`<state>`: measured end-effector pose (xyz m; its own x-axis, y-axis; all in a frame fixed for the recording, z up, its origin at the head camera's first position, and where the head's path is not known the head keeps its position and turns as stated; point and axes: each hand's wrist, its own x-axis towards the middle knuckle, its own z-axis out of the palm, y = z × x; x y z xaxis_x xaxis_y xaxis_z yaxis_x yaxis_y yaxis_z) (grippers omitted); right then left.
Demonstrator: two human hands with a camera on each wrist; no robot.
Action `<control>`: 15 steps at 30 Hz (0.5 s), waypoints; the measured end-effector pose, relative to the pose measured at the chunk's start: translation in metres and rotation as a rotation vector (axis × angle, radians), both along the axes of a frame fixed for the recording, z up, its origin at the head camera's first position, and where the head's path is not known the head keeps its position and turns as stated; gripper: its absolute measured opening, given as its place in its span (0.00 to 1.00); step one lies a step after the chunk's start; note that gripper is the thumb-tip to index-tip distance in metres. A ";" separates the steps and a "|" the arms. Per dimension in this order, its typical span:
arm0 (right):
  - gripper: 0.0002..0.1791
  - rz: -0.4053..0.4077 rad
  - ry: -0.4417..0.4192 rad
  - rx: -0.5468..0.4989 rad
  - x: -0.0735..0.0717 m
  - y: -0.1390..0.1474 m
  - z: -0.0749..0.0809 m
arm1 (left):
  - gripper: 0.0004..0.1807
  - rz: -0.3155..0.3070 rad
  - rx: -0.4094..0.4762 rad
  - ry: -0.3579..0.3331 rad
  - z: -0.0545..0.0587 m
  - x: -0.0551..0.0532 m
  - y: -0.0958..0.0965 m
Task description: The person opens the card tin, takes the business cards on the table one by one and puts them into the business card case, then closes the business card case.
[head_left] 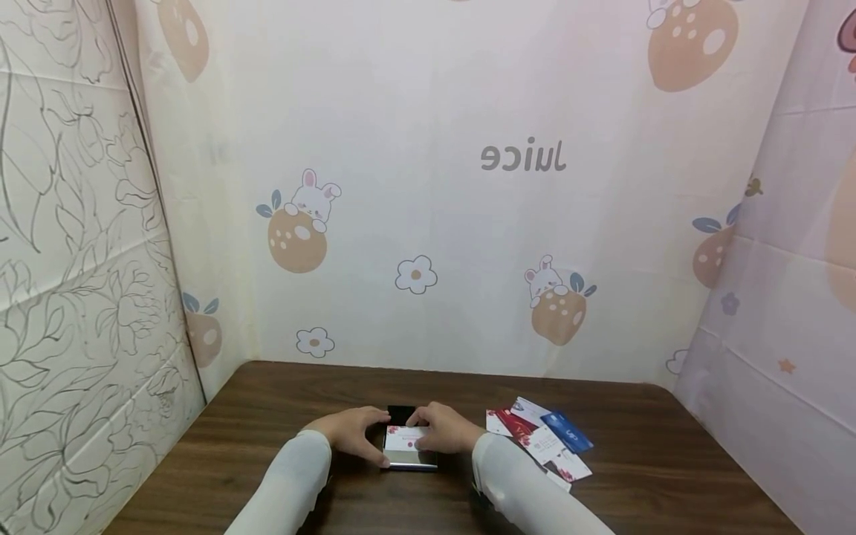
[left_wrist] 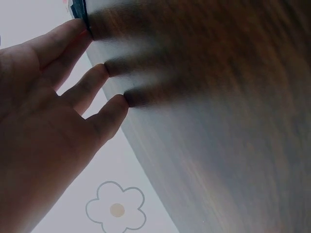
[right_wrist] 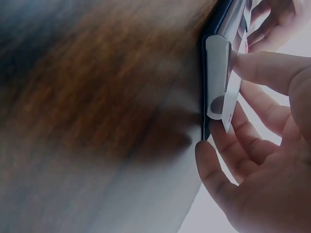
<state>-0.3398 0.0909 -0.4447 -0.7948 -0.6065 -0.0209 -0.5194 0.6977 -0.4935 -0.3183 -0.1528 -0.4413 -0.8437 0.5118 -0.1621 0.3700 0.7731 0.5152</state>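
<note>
A business card case point(head_left: 417, 460) lies opened on the table, its black lid laid back and its silvery body toward me. Over the body is a white card with pink flowers point(head_left: 399, 438). My left hand point(head_left: 349, 431) holds the case at its left side, thumb at the near corner and index finger beside the lid. Its other fingertips point(left_wrist: 116, 104) touch the tabletop. From the right, my right hand point(head_left: 446, 429) pinches the card, with the thumb on its near right part and fingers at its far edge. The right wrist view shows the card point(right_wrist: 232, 99) tilted above the case's end.
Several cards point(head_left: 542, 443) in white, red and blue lie in an overlapping spread on the brown wooden table point(head_left: 635, 461), right of my right forearm. Patterned curtains point(head_left: 414, 223) rise along the table's back and sides.
</note>
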 end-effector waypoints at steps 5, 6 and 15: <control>0.15 0.023 0.001 0.010 0.002 0.004 -0.001 | 0.48 0.001 -0.003 0.000 0.000 0.000 0.001; 0.14 0.035 0.004 0.011 0.002 0.004 -0.001 | 0.48 0.002 -0.003 -0.001 0.001 0.000 0.002; 0.12 0.096 0.031 0.011 0.002 0.009 -0.004 | 0.47 0.009 -0.016 0.006 -0.002 0.002 0.003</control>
